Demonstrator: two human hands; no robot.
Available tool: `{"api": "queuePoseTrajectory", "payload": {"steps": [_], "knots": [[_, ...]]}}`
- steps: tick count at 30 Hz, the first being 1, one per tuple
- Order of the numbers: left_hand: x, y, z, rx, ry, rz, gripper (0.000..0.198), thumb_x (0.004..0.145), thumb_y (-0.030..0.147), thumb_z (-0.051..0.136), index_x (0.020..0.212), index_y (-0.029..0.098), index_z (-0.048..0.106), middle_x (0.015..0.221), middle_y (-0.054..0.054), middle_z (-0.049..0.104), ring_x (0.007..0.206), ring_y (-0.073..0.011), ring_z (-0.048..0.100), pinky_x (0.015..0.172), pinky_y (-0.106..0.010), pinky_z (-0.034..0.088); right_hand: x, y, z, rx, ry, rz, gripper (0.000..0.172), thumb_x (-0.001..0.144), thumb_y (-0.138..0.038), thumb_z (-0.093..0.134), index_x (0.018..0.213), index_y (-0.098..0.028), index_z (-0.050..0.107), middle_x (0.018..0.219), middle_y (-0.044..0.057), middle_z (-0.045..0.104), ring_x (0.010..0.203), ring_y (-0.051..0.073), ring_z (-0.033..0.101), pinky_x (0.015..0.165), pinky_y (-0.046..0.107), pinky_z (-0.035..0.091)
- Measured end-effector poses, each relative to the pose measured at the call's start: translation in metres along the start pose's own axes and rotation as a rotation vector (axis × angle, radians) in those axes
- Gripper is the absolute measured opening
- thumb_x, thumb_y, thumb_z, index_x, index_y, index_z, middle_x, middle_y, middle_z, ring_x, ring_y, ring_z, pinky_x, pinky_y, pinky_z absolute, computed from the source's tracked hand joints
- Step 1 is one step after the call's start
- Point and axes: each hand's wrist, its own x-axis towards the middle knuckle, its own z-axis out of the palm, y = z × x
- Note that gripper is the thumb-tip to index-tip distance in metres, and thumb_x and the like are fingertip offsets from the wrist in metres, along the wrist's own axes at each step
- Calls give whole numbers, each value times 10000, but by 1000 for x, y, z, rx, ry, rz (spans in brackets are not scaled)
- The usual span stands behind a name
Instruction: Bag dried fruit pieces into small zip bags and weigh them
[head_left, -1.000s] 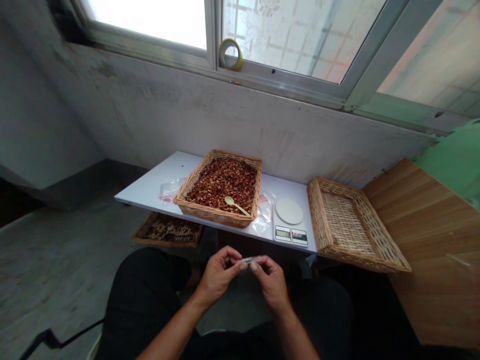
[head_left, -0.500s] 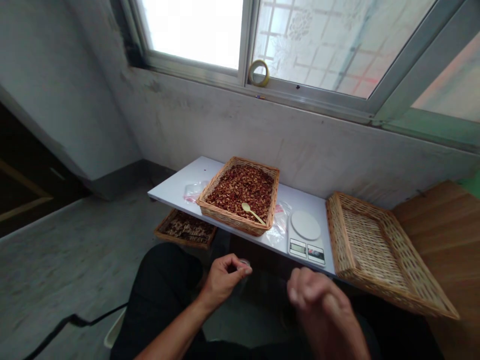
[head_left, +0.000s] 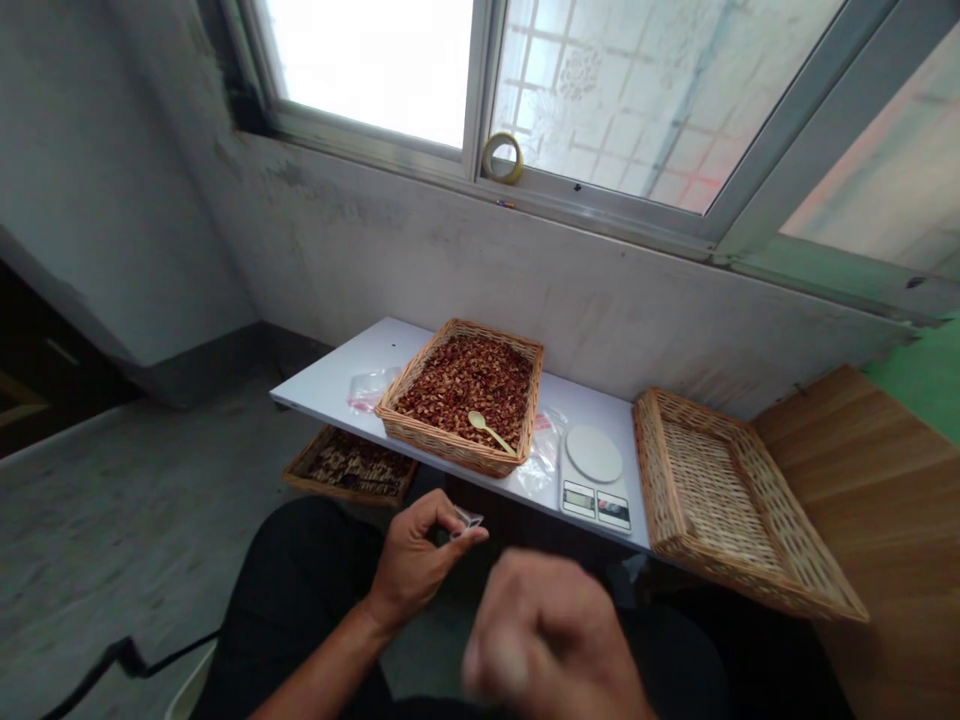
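My left hand (head_left: 415, 560) is over my lap, fingers pinched on a small clear plastic bag (head_left: 466, 520). My right hand (head_left: 547, 640) is close to the camera and smeared by motion, so its fingers cannot be read. In front of me a white shelf (head_left: 330, 385) carries a wicker basket (head_left: 457, 448) filled with reddish-brown dried pieces, with a pale spoon (head_left: 489, 432) lying on them. A white digital scale (head_left: 595, 470) stands to the basket's right.
An empty wicker tray (head_left: 731, 500) lies at the right, beside a wooden board (head_left: 885, 500). Clear bags (head_left: 367, 388) lie on the shelf. A lower basket (head_left: 349, 467) sits under it. A tape roll (head_left: 502, 158) rests on the window sill.
Both hands held the small bag together a second ago. My right hand has let go and swung toward the camera; my left hand keeps the bag.
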Motion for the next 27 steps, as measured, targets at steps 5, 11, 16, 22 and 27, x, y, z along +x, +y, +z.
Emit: {"api": "queuePoseTrajectory", "payload": {"steps": [5, 11, 16, 22, 27], "knots": [[-1, 11, -6, 76, -45, 102, 231, 783, 317, 799, 641, 211, 651, 681, -32, 632, 659, -170, 598, 646, -272, 466, 82, -16, 17, -118, 143, 105, 223, 873, -420, 701, 866, -201, 739, 778, 21, 706, 701, 167, 611, 647, 260, 473], [-4, 9, -6, 129, -101, 182, 187, 834, 286, 727, 663, 227, 681, 670, -45, 615, 666, -182, 587, 645, -286, 459, 80, 1, 23, -88, 98, 167, 180, 814, -362, 721, 794, -184, 736, 716, 7, 700, 635, 145, 577, 588, 232, 431], [-6, 12, -3, 144, -198, 93, 73, 801, 309, 742, 771, 244, 757, 757, -70, 676, 774, -223, 621, 731, -311, 486, 82, 16, 21, -110, 110, 186, 122, 785, -286, 699, 733, -182, 736, 662, 1, 699, 606, 153, 598, 575, 235, 437], [-4, 24, -4, 167, -276, -73, 264, 746, 338, 806, 990, 248, 756, 970, -71, 738, 892, -245, 667, 807, -301, 507, 78, 19, 20, -249, 206, 105, 144, 833, -297, 685, 758, -221, 781, 749, 19, 733, 687, 184, 659, 645, 263, 480], [0, 25, -4, 204, -304, -113, 130, 830, 346, 724, 900, 244, 764, 878, -43, 753, 802, -218, 684, 730, -267, 498, 76, 19, 22, -193, 199, 58, 136, 854, -289, 689, 845, -242, 816, 796, 29, 751, 741, 205, 685, 694, 278, 496]]}}
